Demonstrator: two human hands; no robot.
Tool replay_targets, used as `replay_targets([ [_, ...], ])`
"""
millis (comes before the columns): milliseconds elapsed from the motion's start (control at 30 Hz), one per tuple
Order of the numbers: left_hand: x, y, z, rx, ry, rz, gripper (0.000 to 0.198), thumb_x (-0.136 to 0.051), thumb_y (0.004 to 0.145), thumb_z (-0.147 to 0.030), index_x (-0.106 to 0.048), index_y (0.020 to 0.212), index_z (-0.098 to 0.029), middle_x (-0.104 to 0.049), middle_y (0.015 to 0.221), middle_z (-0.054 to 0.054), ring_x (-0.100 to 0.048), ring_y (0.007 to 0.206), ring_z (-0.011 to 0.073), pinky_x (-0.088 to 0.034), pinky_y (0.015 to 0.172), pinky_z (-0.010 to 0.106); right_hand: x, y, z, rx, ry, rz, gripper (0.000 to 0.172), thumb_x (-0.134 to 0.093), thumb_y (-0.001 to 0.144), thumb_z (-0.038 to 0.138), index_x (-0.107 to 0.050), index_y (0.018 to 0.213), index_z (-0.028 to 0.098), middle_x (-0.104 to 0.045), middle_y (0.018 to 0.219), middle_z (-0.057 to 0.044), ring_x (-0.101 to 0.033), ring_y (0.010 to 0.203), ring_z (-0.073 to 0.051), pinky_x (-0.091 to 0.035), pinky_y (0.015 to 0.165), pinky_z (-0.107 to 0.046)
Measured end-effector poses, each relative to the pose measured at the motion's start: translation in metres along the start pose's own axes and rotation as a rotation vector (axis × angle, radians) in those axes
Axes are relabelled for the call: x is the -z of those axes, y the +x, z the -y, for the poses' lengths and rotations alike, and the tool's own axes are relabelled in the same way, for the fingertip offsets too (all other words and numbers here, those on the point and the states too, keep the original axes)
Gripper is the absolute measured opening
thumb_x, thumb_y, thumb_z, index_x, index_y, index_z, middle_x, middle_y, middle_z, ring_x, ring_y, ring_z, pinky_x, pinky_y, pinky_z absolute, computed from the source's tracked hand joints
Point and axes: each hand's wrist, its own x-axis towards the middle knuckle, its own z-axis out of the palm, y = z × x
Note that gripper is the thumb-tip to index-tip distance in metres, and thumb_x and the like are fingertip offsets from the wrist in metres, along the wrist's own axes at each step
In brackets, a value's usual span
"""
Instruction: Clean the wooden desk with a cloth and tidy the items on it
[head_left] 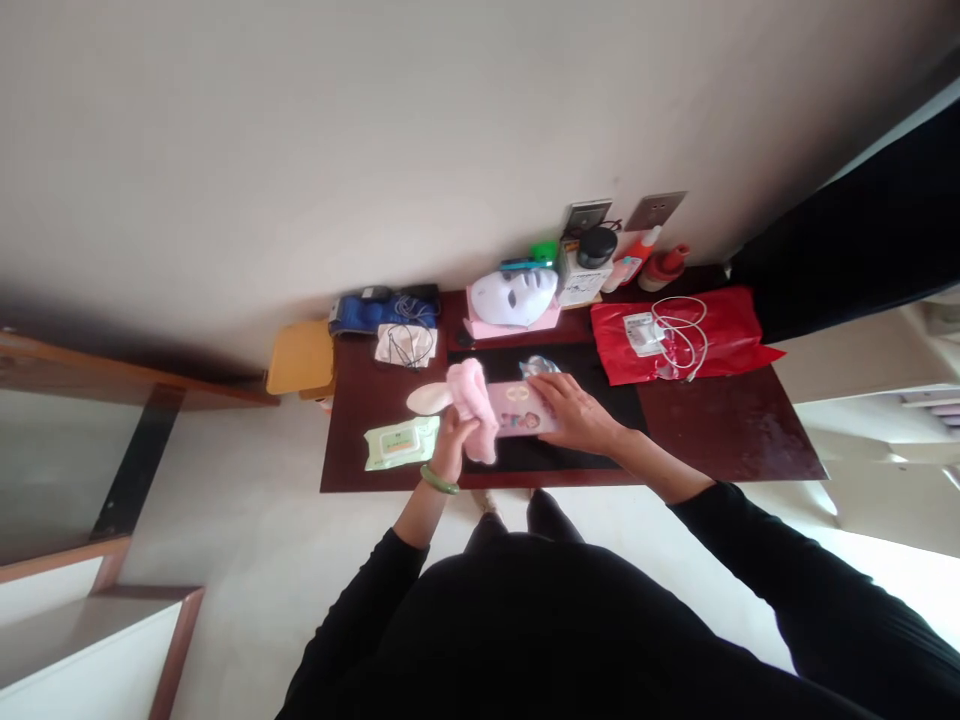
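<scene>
Left hand (451,446) first, and its fingers are pinched on the pink band (471,392), fluffy, with a white flap (428,399) jutting out to the left. Over to the right hand (576,415): fingers spread over the right end of the box (517,410), grasping it from above, a printed figure on its pale pink face. Band and box meet above the middle of the tabletop (720,430), the band against the box's left end; whether it wraps around, I can't tell. Beneath them, the black mat (622,400), with a shiny packet (534,366) just beyond the box.

Out to the left, the green wipes (405,442) lie near the left hand, the bangle (439,480) circling that wrist. Along the back, left to right: a blue box (360,315), then the white mask (517,297) tilted face up on a pink carton (487,328), then the black-lidded jar (598,247). On the far right, there's the red bag (727,355), a white cable (694,303) looped on top.
</scene>
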Motion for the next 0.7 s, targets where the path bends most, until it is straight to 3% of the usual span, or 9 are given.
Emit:
replay_targets([
  [133,-0.034,0.018,0.0,0.109,-0.073,0.149,0.04,-0.086,0.071,-0.045,-0.077,0.1,-0.019,-0.08,0.101,0.007,-0.075,0.101,0.0278,-0.059,0.094,0.039,0.014,-0.017,-0.016,0.055,0.024,0.011,0.101,-0.082,0.086,0.033,-0.035,0.176,0.025,-0.05,0.166,-0.02,-0.047,0.157,-0.045,-0.049,0.126,-0.067],
  [400,-0.112,0.041,0.0,0.064,0.022,0.012,0.039,-0.087,0.07,-0.04,-0.077,0.101,-0.018,-0.081,0.099,0.007,-0.075,0.095,0.025,-0.059,0.085,0.034,0.045,-0.023,-0.088,0.136,0.124,-0.088,0.108,-0.086,0.09,0.042,-0.025,0.179,0.03,-0.04,0.173,-0.021,-0.043,0.16,-0.045,-0.049,0.125,-0.07],
  [533,-0.15,0.075,-0.029,0.021,0.039,-0.009,0.034,-0.086,0.074,-0.036,-0.077,0.1,-0.018,-0.082,0.102,0.01,-0.076,0.098,0.0274,-0.059,0.089,0.037,0.08,0.004,-0.133,0.139,0.104,-0.161,0.108,-0.086,0.089,0.054,-0.029,0.177,0.026,-0.043,0.168,-0.024,-0.043,0.158,-0.048,-0.044,0.128,-0.073],
  [700,-0.208,0.162,-0.083,-0.212,0.032,0.003,0.02,-0.086,0.085,-0.028,-0.076,0.101,-0.019,-0.08,0.102,0.008,-0.076,0.103,0.0274,-0.06,0.097,0.041,0.149,0.072,-0.214,0.078,-0.002,-0.231,0.112,-0.088,0.082,0.064,-0.039,0.172,0.021,-0.047,0.163,-0.024,-0.045,0.154,-0.051,-0.038,0.13,-0.073],
])
